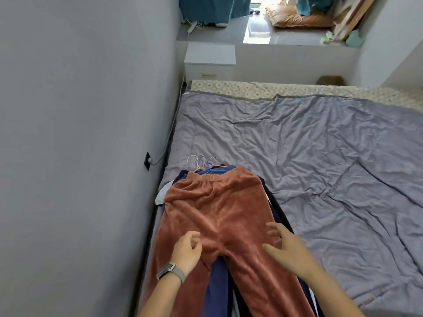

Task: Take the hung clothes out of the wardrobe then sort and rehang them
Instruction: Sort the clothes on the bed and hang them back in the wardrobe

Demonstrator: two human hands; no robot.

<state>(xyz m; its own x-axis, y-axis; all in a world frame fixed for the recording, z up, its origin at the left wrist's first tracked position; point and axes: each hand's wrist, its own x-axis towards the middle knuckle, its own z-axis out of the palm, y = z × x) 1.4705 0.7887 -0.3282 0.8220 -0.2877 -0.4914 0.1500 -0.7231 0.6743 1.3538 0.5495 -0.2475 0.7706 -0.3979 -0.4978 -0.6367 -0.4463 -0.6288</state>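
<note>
While both hands hover apart over the rust trousers (219,216), the left hand (186,250), fingers loosely curled, touches the left leg and the right hand (287,244) spreads beside the right leg. The trousers top a pile of clothes (218,284), hangers (202,163) beyond the waistband, on the bed (320,156). No writing is readable.

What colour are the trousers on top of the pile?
Rust-orange trousers, plush and plain, shown best in the head view.
</note>
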